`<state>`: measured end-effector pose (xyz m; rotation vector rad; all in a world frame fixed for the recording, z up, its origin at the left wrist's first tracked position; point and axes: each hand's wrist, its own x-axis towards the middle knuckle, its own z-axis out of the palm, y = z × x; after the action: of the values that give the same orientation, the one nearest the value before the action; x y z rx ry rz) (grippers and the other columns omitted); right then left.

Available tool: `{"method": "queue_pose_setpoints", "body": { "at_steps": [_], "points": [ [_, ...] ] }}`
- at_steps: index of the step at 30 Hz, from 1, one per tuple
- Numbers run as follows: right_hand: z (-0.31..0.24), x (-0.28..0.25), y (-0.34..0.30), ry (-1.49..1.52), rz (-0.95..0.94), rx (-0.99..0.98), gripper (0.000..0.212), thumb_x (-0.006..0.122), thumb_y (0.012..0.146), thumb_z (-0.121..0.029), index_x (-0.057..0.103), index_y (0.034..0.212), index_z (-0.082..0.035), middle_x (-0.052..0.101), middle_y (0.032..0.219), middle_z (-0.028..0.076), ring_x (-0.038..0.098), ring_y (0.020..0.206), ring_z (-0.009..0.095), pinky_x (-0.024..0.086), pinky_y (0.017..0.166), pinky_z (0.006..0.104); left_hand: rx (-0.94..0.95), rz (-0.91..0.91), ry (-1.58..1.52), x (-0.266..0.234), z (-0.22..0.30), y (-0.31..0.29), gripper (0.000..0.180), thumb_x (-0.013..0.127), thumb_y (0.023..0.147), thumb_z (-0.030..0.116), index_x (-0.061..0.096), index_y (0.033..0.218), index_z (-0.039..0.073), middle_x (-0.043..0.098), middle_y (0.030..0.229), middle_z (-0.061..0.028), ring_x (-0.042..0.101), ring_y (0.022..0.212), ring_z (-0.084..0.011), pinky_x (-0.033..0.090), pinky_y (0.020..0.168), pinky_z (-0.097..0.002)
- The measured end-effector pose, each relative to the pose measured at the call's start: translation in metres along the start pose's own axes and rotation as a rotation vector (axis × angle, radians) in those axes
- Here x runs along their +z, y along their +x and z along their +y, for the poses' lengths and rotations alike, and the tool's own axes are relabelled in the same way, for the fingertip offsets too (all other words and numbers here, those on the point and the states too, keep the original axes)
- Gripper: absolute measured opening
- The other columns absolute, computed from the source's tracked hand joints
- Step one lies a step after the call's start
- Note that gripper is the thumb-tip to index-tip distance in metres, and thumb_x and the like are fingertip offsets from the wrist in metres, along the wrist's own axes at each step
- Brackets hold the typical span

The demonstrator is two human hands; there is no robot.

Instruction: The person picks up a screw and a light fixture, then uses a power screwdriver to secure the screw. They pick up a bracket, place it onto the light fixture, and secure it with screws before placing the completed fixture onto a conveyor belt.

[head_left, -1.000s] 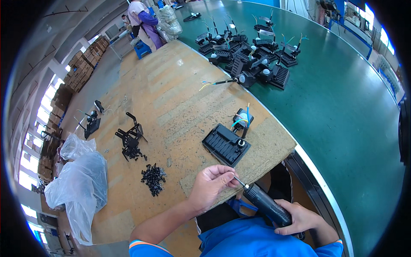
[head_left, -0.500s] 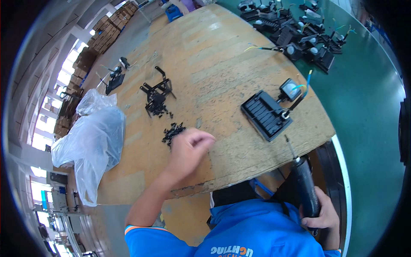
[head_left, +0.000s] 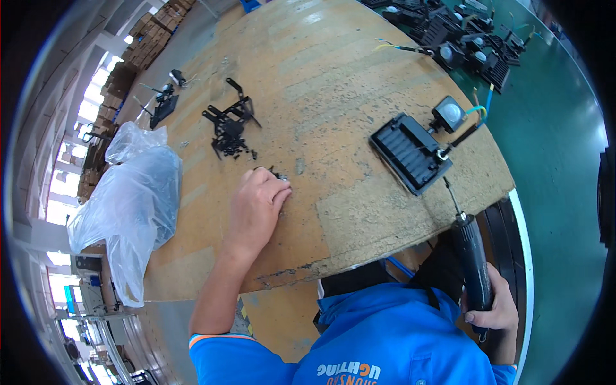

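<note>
My left hand point(head_left: 255, 204) is over a small pile of black screws point(head_left: 276, 174) on the worktable, covering most of it. Its fingers are drawn together at the pile; what they pinch is hidden. In my right hand point(head_left: 497, 305) is a black electric screwdriver point(head_left: 473, 263), gripped by its body. Its thin bit points up past the table's near edge, close to a black floodlight housing point(head_left: 412, 154). That ribbed housing lies at the table's right side, with a square white-faced sensor point(head_left: 449, 113) and a cable with blue and yellow wire ends attached.
Black brackets point(head_left: 231, 122) lie beyond my left hand, with small dark screws beside them. A clear plastic bag point(head_left: 138, 192) rests at the table's left edge. Another lamp point(head_left: 164, 110) sits at the far left. Several lamps point(head_left: 443, 32) are heaped on the green surface at right.
My left hand has moved from beside the screw pile onto it, its fingers now down among the screws. The right hand keeps hold of the screwdriver. The whole view has shifted slightly.
</note>
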<state>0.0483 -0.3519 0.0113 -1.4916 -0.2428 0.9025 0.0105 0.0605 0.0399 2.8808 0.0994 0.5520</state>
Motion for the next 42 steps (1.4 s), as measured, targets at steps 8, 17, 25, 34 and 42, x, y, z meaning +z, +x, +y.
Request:
{"method": "queue_pose_setpoints", "body": {
  "at_steps": [8,17,25,34,42],
  "points": [
    [-0.007,-0.004,0.004,-0.124,-0.093,0.024,0.076,0.077,0.061,-0.014,0.038,0.125,0.002,0.061,0.077,0.008,0.061,0.068,0.014,0.048,0.063,0.0263,0.234,-0.169,0.317,-0.012,0.015,0.007,0.006,0.064,0.067,0.004,0.060,0.072,0.003,0.053,0.072,-0.0089,0.052,0.073,-0.0252,0.043,0.062,-0.0365],
    [-0.010,-0.012,0.000,-0.164,-0.100,0.004,0.075,0.076,0.066,-0.018,0.037,0.128,0.000,0.061,0.077,0.007,0.061,0.070,0.015,0.048,0.066,0.0278,0.173,-0.214,0.274,-0.005,0.017,0.018,0.006,0.060,0.076,0.005,0.057,0.075,0.000,0.052,0.075,-0.0128,0.053,0.075,-0.0275,0.044,0.064,-0.0381],
    [-0.012,-0.013,-0.001,-0.191,-0.127,0.038,0.077,0.075,0.068,-0.021,0.035,0.130,-0.001,0.061,0.083,0.010,0.061,0.073,0.017,0.049,0.067,0.0296,-0.176,0.077,-0.716,0.083,0.065,0.097,0.016,0.046,0.090,0.015,0.052,0.090,0.000,0.053,0.084,-0.0157,0.051,0.085,-0.0338,0.039,0.080,-0.0407],
    [0.001,-0.020,-0.019,-0.192,-0.186,0.049,0.077,0.075,0.068,-0.024,0.035,0.130,-0.001,0.061,0.087,0.013,0.062,0.076,0.020,0.049,0.071,0.0311,0.218,0.115,-0.351,0.098,0.123,0.090,0.008,0.043,0.088,0.006,0.047,0.090,0.000,0.049,0.097,-0.0176,0.045,0.091,-0.0326,0.034,0.084,-0.0399],
    [-0.004,-0.014,-0.016,-0.148,-0.147,0.084,0.077,0.075,0.068,-0.022,0.035,0.130,-0.001,0.061,0.086,0.012,0.061,0.075,0.020,0.049,0.070,0.0306,0.227,0.136,-0.395,0.098,0.121,0.089,0.007,0.042,0.088,0.005,0.046,0.090,0.000,0.048,0.097,-0.0168,0.044,0.091,-0.0314,0.033,0.084,-0.0401]
  ]
}}
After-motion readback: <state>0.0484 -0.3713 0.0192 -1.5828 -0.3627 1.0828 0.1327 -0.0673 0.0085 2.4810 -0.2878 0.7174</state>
